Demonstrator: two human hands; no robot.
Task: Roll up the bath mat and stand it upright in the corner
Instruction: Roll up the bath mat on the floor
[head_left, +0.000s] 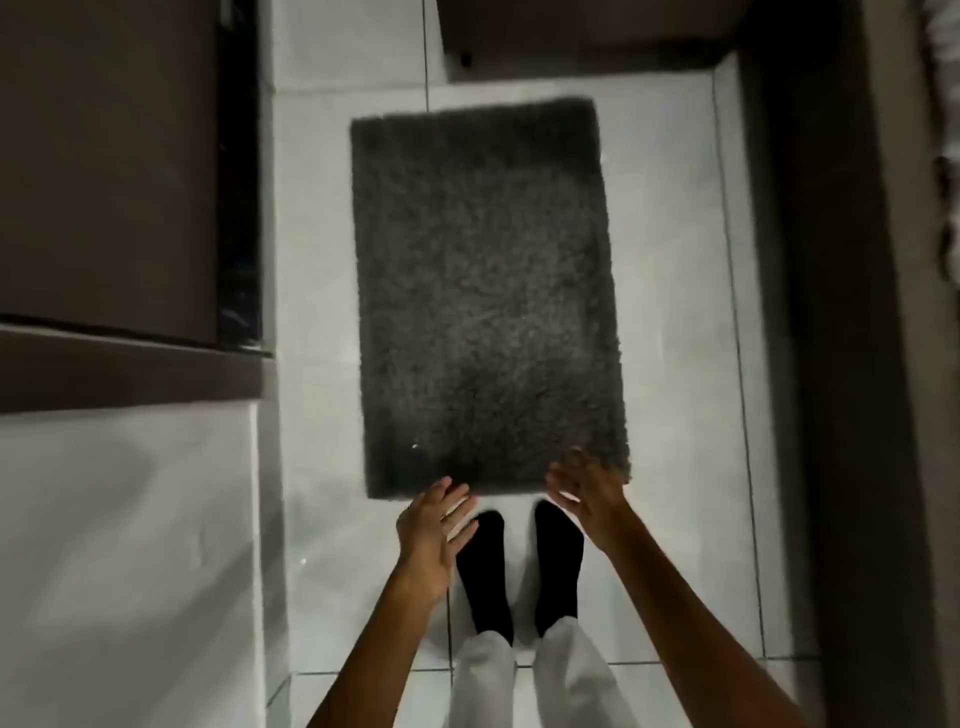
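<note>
Both hands are reaching down, the left hand (434, 525) and right hand (589, 493) spreading open fingers over the near edge of the bath mat (483, 296), gripping nothing. Lying flat and unrolled, the mat is leaving bare floor (670, 260) on every side. Motion blur is hiding whether fingertips are touching pile.

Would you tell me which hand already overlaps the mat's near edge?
The right hand: its fingers cover the bath mat corner, while the left hand sits just short.
</note>
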